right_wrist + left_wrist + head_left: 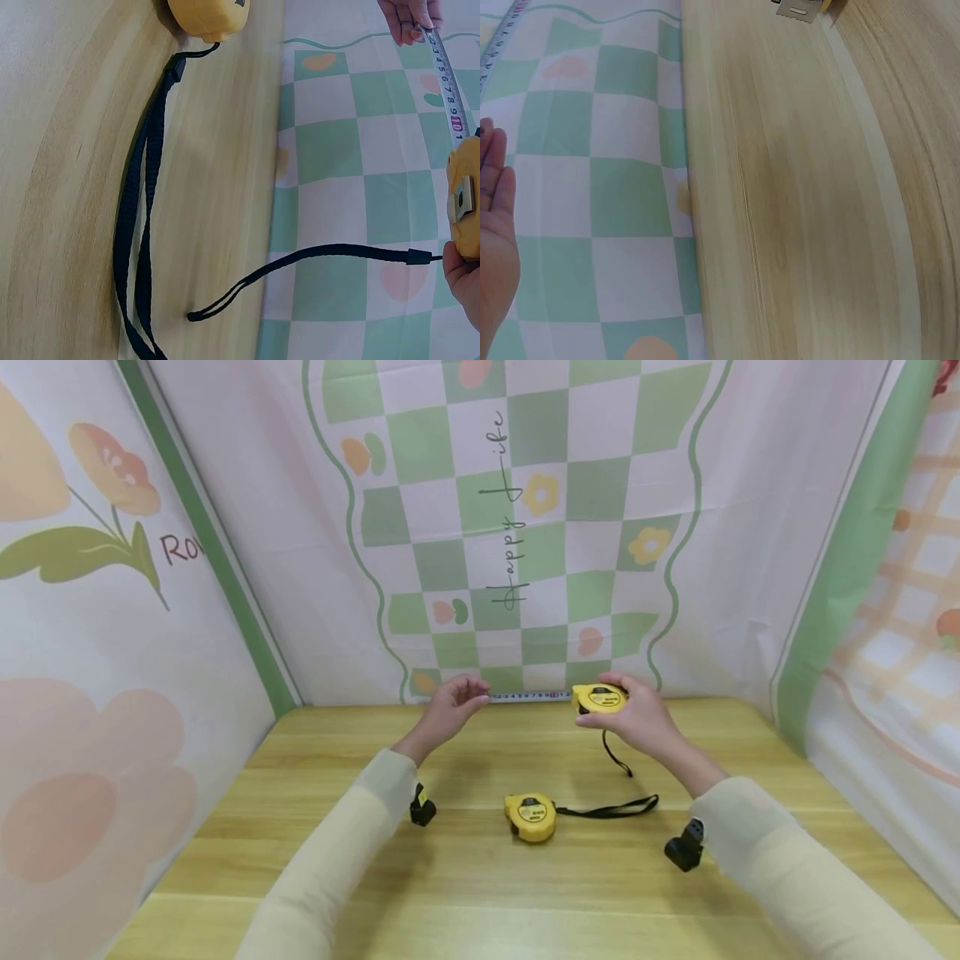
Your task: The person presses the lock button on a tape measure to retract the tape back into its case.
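My right hand (637,714) grips a yellow tape measure (597,698) above the far part of the table, its black wrist strap (330,251) dangling. A short length of white blade (528,697) stretches out of it to the left. At the blade's free end, my left hand (453,702) pinches the tip between thumb and fingers; the right wrist view shows this too. Numbers up to a red-marked 10 show along the blade (448,90). A second yellow tape measure (531,817) lies on the table between my forearms, its black strap (611,810) stretched to the right.
The wooden table (480,902) ends at a hanging cloth (525,552) with green and white checks, close behind both hands. Printed cloth panels (90,652) also stand at the left and right sides. A black wrist camera (684,846) sits at each cuff.
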The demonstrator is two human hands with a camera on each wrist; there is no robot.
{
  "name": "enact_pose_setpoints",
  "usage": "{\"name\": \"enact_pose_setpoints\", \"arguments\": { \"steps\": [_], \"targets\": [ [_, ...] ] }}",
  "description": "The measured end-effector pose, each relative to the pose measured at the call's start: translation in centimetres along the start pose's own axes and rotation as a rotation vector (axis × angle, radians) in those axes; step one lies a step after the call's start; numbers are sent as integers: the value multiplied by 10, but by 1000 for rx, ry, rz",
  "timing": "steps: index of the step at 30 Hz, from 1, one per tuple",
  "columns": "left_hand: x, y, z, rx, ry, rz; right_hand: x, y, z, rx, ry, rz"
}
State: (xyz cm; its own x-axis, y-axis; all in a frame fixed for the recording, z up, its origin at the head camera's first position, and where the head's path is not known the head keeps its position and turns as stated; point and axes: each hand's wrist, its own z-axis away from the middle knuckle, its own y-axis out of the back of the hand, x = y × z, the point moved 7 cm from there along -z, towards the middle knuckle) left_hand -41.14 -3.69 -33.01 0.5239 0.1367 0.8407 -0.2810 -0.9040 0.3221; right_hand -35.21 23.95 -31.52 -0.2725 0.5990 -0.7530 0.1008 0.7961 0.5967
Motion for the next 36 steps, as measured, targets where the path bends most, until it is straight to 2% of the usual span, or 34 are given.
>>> {"name": "enact_pose_setpoints", "arguments": {
  "steps": [7,27,36],
  "targets": [
    [2,-5,-1,-8,-12,14,-4,-5,0,-4,-1,4],
    [2,-19,-5,-23,17,-8,-9,-12,-1,-11,-7,7],
    [3,-22,-5,-7,11,1,-11,-17,-1,-11,-16,-9]
  ]
}}
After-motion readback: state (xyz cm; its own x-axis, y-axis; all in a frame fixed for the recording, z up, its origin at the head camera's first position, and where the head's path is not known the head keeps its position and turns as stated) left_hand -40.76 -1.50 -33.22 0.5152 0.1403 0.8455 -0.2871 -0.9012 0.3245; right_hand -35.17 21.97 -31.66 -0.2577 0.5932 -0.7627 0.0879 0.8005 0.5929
